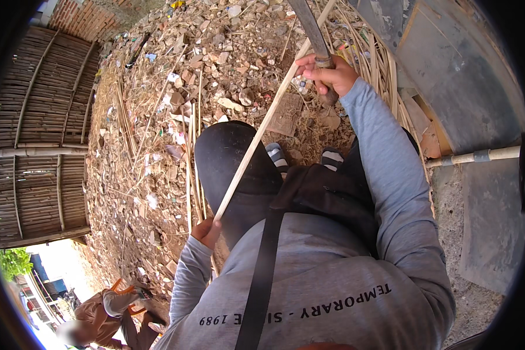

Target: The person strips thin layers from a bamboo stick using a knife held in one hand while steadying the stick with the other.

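Observation:
A long, pale bamboo strip (252, 147) slants across my right-of-centre lap view, from near my left hip up past the top edge. My left hand (206, 233) is closed around its lower end. In my right hand (336, 76) is a machete (309, 26), gripped by its dark handle with the blade pointing up and away. The blade lies close beside the strip, and the right fingertips meet the strip's edge; whether they press on it I cannot tell. My knees are bent on either side of the striped footwear (331, 158).
Stony, littered ground (157, 122) spreads ahead and left. Loose bamboo strips (191, 169) lie beside my left knee, and more strips (385, 73) are by my right arm. Grey panels (461, 76) stand right, a woven bamboo wall (38, 93) left. Another person (102, 315) sits at lower left.

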`<control>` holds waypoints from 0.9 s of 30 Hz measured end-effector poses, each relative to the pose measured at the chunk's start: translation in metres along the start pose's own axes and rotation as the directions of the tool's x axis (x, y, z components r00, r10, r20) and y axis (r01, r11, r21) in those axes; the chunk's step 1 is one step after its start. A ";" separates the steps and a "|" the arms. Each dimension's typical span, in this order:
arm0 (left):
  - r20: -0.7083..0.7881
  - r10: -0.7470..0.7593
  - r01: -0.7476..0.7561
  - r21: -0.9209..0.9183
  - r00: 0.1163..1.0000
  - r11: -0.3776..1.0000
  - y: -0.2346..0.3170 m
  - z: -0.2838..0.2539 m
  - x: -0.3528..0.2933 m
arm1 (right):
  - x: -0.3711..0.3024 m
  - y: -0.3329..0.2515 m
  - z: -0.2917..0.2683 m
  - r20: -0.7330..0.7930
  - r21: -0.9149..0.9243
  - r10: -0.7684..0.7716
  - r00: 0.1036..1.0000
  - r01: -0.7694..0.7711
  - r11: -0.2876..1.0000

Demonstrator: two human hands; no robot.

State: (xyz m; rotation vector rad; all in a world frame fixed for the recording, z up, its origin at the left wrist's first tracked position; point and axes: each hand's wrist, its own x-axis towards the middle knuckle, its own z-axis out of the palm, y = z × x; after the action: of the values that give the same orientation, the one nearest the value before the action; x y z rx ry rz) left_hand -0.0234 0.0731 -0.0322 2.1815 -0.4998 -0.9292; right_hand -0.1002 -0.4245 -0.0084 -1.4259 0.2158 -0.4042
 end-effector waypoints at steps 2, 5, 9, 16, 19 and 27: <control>-0.011 0.010 -0.010 -0.009 1.000 1.000 0.001 0.002 -0.001 | 0.001 0.002 -0.002 -0.014 -0.023 0.002 1.000 -0.002 1.000; -0.022 -0.013 0.012 -0.048 1.000 0.999 -0.002 0.002 -0.003 | 0.003 0.006 -0.003 -0.027 -0.010 0.038 0.999 -0.039 0.999; -0.010 -0.074 0.072 -0.104 0.997 0.992 -0.007 0.001 -0.005 | 0.002 0.005 0.000 -0.029 -0.070 0.033 0.999 -0.035 0.997; -0.036 -0.101 0.098 -0.085 0.994 0.992 -0.003 0.001 -0.007 | 0.000 0.001 0.000 -0.026 -0.114 0.043 0.999 -0.046 0.992; -0.011 -0.105 0.104 -0.075 0.994 0.992 0.002 -0.001 -0.008 | -0.001 0.000 0.001 -0.051 -0.117 0.035 0.998 -0.041 0.992; -0.020 -0.066 0.066 -0.017 0.998 0.998 0.001 0.001 -0.008 | 0.000 0.003 -0.002 0.014 -0.287 0.094 0.995 -0.086 0.954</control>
State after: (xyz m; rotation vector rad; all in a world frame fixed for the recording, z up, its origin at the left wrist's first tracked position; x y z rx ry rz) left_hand -0.0296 0.0765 -0.0284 2.2022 -0.4115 -0.9423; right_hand -0.1002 -0.4263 -0.0121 -1.6980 0.3263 -0.2856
